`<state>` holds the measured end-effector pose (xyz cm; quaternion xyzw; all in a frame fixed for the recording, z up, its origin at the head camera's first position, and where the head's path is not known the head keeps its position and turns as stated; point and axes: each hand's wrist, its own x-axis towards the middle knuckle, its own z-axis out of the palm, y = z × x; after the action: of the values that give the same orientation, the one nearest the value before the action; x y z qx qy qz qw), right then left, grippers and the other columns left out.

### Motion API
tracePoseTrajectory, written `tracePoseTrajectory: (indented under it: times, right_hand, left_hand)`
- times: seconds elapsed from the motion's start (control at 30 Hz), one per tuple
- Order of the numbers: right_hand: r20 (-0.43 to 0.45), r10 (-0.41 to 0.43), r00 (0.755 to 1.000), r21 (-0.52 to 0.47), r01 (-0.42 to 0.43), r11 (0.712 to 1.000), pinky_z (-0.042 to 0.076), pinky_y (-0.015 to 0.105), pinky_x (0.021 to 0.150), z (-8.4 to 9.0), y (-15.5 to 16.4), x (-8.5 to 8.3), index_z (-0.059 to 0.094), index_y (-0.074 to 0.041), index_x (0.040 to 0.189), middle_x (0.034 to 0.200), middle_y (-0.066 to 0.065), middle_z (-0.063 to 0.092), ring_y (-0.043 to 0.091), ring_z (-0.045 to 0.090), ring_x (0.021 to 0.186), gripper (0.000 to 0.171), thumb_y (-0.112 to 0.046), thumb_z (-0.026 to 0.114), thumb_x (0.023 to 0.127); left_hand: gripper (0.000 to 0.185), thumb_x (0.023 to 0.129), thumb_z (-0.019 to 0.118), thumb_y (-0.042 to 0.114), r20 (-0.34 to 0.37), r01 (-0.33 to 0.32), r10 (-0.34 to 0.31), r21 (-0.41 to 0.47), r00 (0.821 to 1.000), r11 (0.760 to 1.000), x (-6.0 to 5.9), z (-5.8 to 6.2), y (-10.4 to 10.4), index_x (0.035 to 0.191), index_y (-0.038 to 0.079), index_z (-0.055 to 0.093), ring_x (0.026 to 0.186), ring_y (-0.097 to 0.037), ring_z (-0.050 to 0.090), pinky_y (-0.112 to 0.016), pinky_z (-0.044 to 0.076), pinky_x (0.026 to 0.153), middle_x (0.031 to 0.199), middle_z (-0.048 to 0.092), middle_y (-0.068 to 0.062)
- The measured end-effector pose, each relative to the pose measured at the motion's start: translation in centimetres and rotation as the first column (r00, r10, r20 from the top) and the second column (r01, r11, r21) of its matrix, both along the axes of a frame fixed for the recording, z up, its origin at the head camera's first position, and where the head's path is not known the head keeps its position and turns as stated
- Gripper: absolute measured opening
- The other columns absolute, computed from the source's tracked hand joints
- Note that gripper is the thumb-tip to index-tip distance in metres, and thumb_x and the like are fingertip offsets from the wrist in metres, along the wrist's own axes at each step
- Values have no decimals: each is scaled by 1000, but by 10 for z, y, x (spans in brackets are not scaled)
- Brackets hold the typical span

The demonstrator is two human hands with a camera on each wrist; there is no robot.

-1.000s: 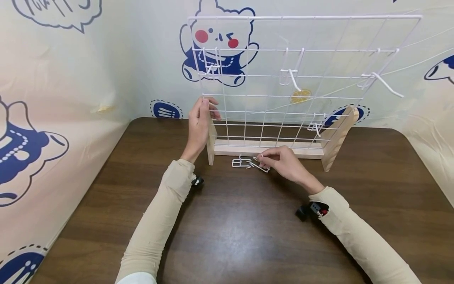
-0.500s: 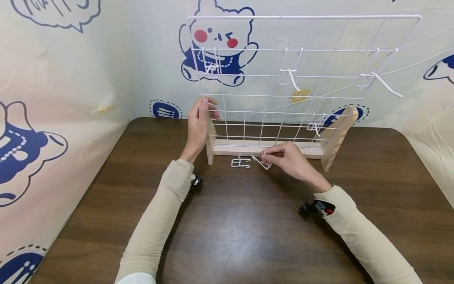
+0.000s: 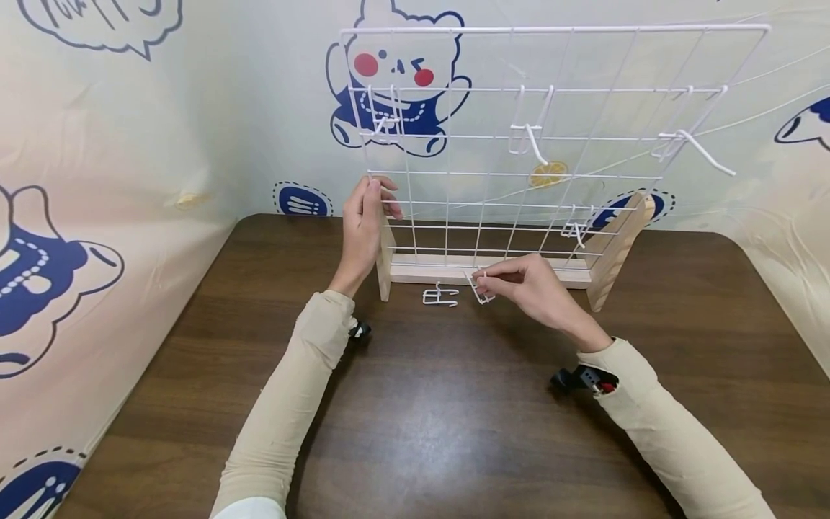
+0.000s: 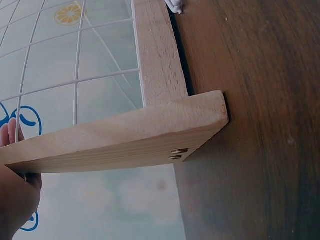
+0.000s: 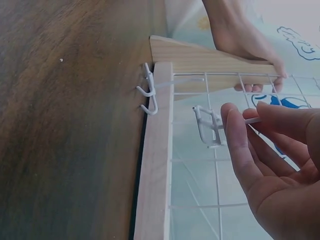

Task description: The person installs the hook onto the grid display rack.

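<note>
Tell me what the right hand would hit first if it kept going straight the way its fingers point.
Probably the wooden base of the wire grid. The right hand, pinching a white hook, points at it, close in front. Depth is hard to judge.

In the left wrist view, the left hand [image 4: 15, 195] is cut off at the 8 o'clock corner; its grip on the wire grid [image 4: 75, 60] is not visible there. The right hand [image 5: 272, 170] runs off the 4 o'clock edge of the right wrist view. The held hook [image 3: 481, 290] is too small in the head view to tell its shape. Both forearms leave that view at 6 o'clock.
</note>
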<state>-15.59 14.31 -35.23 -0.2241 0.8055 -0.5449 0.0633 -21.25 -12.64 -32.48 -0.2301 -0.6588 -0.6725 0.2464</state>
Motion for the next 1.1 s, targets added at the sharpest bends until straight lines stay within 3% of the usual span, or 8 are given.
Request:
tracePoseTrajectory:
  times: [0.33,0.7,0.87,0.97,1.1]
  right_hand:
    - [-47,-39,998,13,40,999,55,20,75,3,2,4,79,-7,105,98,3,76,14,71,88,20,-18,76,89]
    - [-89,-38,995,0,38,999,56,20,73,6,5,7,78,-5,105,95,3,76,23,73,85,19,-17,75,90]
    - [-112,-41,993,-2,41,999,57,21,72,9,7,7,78,-8,105,98,3,76,18,72,87,17,-16,75,90]
    - [-140,-48,989,-10,48,999,56,20,71,13,7,6,79,-8,105,99,3,76,13,70,88,17,-14,75,89]
    - [-162,-70,984,-8,70,998,54,17,71,32,3,15,78,-5,104,100,10,76,11,69,91,15,-7,74,89]
  left_hand:
    - [30,107,34,13,13,3,-3,8,1000,1000,1,-3,-1,99,1,60,73,-48,56,-35,57,72,80,60,-21]
    - [32,107,34,13,18,-2,2,0,1000,1000,0,-7,0,101,-6,58,74,-48,57,-39,57,73,82,59,-25]
    - [30,107,34,12,17,-9,9,13,1000,1000,0,-7,1,99,-1,60,72,-46,57,-37,57,72,81,59,-27]
    - [29,106,35,12,12,-13,13,24,1000,1000,-1,-5,2,98,-1,60,72,-46,56,-36,56,72,81,58,-28]
    - [29,106,35,12,0,-13,13,33,1000,999,-3,-3,3,97,0,60,71,-46,55,-35,56,71,80,57,-31]
